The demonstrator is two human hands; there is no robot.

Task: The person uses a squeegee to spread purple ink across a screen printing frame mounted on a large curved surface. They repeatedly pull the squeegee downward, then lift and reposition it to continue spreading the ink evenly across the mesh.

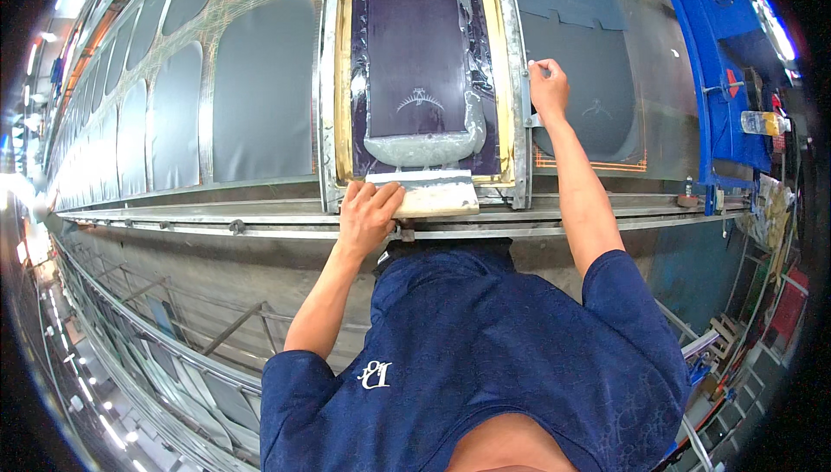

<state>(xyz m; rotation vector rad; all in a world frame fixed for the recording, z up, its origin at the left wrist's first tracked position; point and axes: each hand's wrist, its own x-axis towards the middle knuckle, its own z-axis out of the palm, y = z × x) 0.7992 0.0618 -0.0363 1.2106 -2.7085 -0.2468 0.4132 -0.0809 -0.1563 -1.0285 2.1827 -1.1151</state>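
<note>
A screen-printing frame with metal rails lies in front of me. Its dark mesh carries a pack-shaped pattern, with grey ink pooled along the near end and streaked up the right side. At the near end, my left hand grips a wide squeegee with a pale handle, fingers over its left part. My right hand is closed at the frame's right rail, thumb and fingers pinched at the edge. Right of the frame lies a dark grey panel with a faint printed mark.
Several dark grey panels line the long table to the left. A metal rail runs along the table's near edge. To the right stand a blue machine frame and a bottle of yellowish liquid. Metal racks sit low at left.
</note>
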